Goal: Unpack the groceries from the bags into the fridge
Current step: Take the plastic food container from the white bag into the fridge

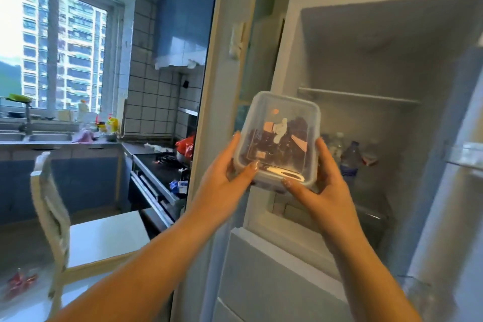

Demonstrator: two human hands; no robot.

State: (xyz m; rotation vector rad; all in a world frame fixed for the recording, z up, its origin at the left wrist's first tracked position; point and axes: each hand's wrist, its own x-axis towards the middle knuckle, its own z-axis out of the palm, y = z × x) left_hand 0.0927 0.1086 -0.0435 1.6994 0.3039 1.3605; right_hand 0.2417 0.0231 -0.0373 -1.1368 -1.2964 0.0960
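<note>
Both hands' fingers, left hand (pixel 224 180) and right hand (pixel 326 185), curled round lidded clear container (pixel 281 133) of dark food.

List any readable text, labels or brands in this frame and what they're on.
None can be read.
Clear plastic container, held by the left hand and right hand: printed lid graphic with a white figure, any lettering too blurred.
Water bottle in the fridge: label too blurred.
Yellow bottle on the counter: too small.
</note>
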